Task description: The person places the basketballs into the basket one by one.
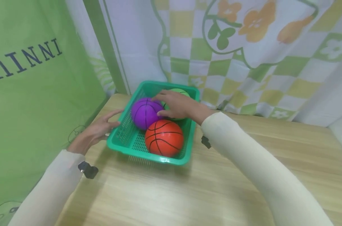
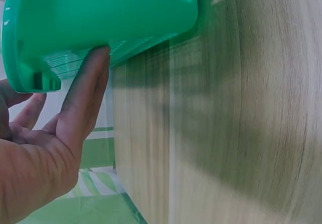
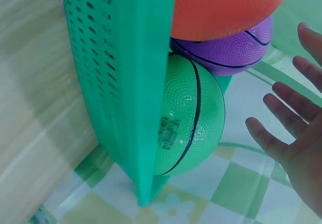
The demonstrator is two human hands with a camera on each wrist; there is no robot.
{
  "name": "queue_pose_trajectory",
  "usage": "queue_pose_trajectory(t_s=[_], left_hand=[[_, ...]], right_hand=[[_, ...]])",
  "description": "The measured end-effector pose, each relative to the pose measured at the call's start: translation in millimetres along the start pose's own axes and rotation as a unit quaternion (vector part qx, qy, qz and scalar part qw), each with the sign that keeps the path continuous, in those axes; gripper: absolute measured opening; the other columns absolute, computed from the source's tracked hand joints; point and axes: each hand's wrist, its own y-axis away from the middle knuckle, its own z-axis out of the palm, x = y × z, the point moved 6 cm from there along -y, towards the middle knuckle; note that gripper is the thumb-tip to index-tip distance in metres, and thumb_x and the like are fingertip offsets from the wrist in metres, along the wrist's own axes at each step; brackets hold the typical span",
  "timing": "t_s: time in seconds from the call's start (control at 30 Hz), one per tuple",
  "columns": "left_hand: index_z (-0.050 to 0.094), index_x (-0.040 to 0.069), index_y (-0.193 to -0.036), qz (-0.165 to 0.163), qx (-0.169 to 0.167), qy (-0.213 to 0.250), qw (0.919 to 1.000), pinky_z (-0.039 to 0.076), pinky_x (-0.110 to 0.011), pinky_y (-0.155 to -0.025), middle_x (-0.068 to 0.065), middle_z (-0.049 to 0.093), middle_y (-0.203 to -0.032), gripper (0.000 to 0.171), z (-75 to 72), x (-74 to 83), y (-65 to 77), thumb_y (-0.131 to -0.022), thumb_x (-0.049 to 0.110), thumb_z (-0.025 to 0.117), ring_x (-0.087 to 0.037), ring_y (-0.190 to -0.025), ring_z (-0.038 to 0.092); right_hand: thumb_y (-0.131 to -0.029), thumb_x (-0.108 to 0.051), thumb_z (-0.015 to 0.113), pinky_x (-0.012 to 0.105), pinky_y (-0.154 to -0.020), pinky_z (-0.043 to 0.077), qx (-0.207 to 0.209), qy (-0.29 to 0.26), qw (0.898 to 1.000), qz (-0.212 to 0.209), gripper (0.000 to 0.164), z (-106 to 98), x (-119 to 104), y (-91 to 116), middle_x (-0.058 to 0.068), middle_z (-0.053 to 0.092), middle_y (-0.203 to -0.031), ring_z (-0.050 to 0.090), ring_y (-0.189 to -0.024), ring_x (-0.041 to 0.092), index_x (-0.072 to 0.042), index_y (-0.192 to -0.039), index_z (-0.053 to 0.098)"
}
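Observation:
A green plastic basket [image 1: 148, 155] with slotted walls stands on the table and holds three basketball-patterned balls. The purple ball [image 1: 143, 114] lies at the left, the orange-red ball [image 1: 164, 139] at the front right, and the green ball [image 3: 191, 113] at the back right. My left hand [image 1: 98, 127] is at the basket's left side, its fairly straight fingers against the outer wall and near the rim. Over the purple and green balls is my right hand [image 1: 176, 105], which partly hides the green one in the head view. Its fingers are spread and apart from the balls in the right wrist view.
The basket stands near the back of a light wooden table [image 1: 233, 175]. Behind it hangs a checkered curtain [image 1: 216, 72] with flowers. A green cloth [image 1: 32, 110] with dark letters hangs along the left side.

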Motion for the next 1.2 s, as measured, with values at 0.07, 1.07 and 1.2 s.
queue_pose_trajectory(t_s=[0.07, 1.07, 1.2], left_hand=[[0.013, 0.026, -0.162, 0.000, 0.004, -0.003, 1.0000, 0.055, -0.052, -0.088, -0.030, 0.043, -0.141, 0.066, 1.1, 0.4, 0.3, -0.106, 0.012, 0.045, -0.034, -0.109, 0.062], [0.027, 0.000, -0.156, 0.078, 0.107, -0.345, 0.9293, 0.033, -0.072, -0.102, -0.036, 0.033, -0.149, 0.057, 16.9, 21.5, 17.3, -0.109, 0.030, 0.041, -0.057, -0.131, 0.036], [0.032, -0.005, -0.152, 0.111, 0.130, -0.413, 0.8946, 0.032, -0.072, -0.103, -0.039, 0.035, -0.146, 0.056, 24.5, 29.5, 24.7, -0.108, 0.027, 0.044, -0.059, -0.130, 0.034]], right_hand=[[-0.098, -0.037, 0.065, 0.044, -0.110, 0.039, 0.003, -0.003, 1.000, 0.011, 0.056, -0.3, 1.5, 8.7, 0.008, 0.048, -0.146, 0.044, -0.133, 0.026, -0.016, -0.148, 0.050], [-0.095, -0.046, 0.066, 0.053, -0.112, 0.035, 0.129, -0.004, 0.988, 0.085, 0.065, -5.0, 19.4, 139.7, 0.018, 0.043, -0.148, 0.040, -0.135, 0.037, -0.016, -0.149, 0.048], [-0.095, -0.048, 0.066, 0.056, -0.111, 0.035, 0.151, -0.005, 0.984, 0.097, 0.066, -1.6, 21.4, 160.4, 0.018, 0.040, -0.150, 0.039, -0.136, 0.038, -0.017, -0.150, 0.046]])
